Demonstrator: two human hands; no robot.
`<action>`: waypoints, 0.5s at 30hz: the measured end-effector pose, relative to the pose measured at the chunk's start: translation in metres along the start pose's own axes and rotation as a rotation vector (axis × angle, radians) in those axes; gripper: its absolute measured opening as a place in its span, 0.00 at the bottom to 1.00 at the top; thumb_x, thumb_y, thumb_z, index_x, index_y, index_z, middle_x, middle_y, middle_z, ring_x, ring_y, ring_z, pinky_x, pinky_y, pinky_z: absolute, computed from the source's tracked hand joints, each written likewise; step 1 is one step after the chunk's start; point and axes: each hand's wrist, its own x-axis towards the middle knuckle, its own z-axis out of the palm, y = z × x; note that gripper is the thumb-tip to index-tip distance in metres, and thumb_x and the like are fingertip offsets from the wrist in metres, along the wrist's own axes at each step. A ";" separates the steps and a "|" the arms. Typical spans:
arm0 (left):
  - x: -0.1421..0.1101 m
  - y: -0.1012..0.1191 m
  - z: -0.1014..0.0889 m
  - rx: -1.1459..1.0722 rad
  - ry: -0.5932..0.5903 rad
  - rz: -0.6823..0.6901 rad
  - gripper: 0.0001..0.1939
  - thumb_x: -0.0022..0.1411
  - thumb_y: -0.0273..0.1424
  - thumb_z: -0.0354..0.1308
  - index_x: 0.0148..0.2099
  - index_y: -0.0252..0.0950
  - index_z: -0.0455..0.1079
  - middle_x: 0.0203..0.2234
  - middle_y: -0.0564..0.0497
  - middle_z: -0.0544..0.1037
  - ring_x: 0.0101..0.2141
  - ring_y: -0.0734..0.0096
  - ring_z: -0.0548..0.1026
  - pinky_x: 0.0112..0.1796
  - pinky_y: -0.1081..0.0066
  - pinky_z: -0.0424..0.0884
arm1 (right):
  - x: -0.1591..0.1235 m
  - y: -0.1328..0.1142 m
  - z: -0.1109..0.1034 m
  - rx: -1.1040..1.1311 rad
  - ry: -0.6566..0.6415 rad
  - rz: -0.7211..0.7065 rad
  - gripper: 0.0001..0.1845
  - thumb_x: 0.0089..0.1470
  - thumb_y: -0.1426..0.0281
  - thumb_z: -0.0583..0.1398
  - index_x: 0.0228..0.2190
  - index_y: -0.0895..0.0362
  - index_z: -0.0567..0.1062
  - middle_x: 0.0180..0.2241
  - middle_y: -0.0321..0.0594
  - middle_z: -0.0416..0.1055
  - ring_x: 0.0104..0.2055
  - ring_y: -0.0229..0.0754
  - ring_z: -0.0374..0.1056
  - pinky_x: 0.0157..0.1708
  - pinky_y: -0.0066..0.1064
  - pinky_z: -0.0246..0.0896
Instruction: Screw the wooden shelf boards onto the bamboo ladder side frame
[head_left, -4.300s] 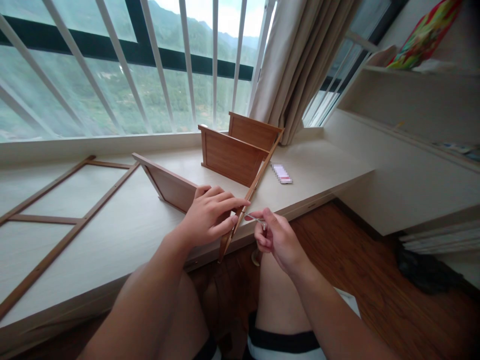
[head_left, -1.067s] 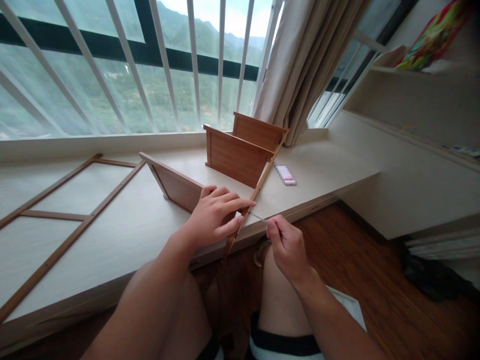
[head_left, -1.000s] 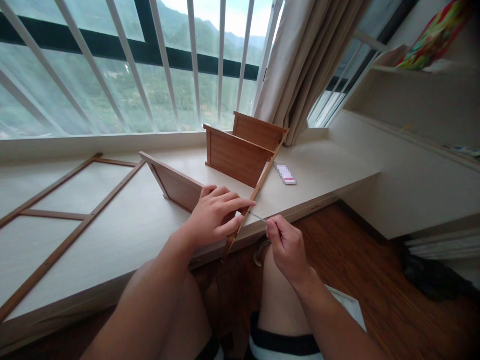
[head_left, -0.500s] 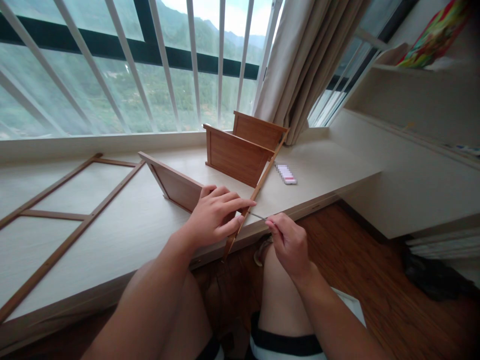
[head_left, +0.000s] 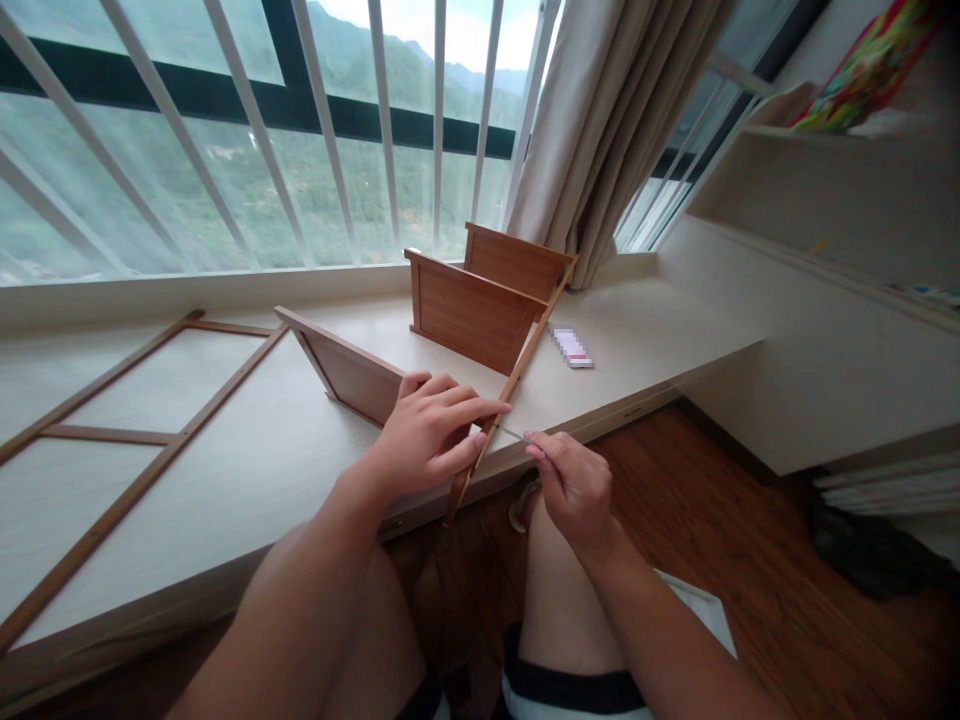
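My left hand is closed over the near end of a brown wooden panel, with its index finger and thumb against a narrow wooden side rail. Two more wooden panels stand on edge, joined to that rail farther back. In my right hand is a thin metal tool, pinched between thumb and fingers. Its straight shaft points at the rail's outer face, just beside my left fingertips. The tip's contact and the tool's other end are hard to make out.
A ladder-like wooden frame lies flat at the left of the pale window ledge. A phone with a blurred screen lies right of the rail. Behind are window bars and a curtain. My knees are below the ledge edge.
My right hand has shifted very slightly left towards the rail, its fingers turned a little on the metal tool. My left hand and the wooden panels stay in place.
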 end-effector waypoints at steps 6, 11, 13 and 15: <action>0.000 0.000 -0.001 -0.004 -0.004 -0.002 0.20 0.66 0.39 0.47 0.57 0.46 0.69 0.39 0.50 0.77 0.42 0.61 0.66 0.49 0.58 0.50 | 0.005 -0.021 0.004 0.212 0.043 0.348 0.14 0.62 0.65 0.55 0.29 0.56 0.77 0.22 0.37 0.69 0.25 0.38 0.65 0.29 0.30 0.59; 0.000 0.001 -0.001 -0.005 0.001 -0.006 0.21 0.67 0.39 0.46 0.58 0.46 0.69 0.40 0.50 0.77 0.42 0.61 0.66 0.49 0.58 0.51 | 0.012 -0.036 0.009 0.789 0.046 0.847 0.20 0.59 0.58 0.57 0.23 0.58 0.72 0.14 0.31 0.59 0.15 0.31 0.52 0.16 0.25 0.43; 0.000 0.001 -0.001 -0.004 0.003 -0.004 0.21 0.67 0.39 0.46 0.58 0.46 0.69 0.40 0.50 0.77 0.42 0.61 0.66 0.49 0.58 0.51 | 0.016 -0.039 0.007 1.004 0.014 0.985 0.19 0.57 0.58 0.58 0.21 0.58 0.69 0.12 0.29 0.58 0.13 0.30 0.49 0.14 0.24 0.39; 0.000 0.001 -0.001 -0.003 0.005 -0.003 0.21 0.67 0.39 0.46 0.58 0.46 0.69 0.39 0.50 0.77 0.42 0.61 0.66 0.49 0.58 0.51 | 0.020 -0.041 0.004 1.162 -0.035 1.084 0.19 0.55 0.59 0.59 0.19 0.57 0.66 0.11 0.28 0.55 0.12 0.30 0.47 0.13 0.24 0.37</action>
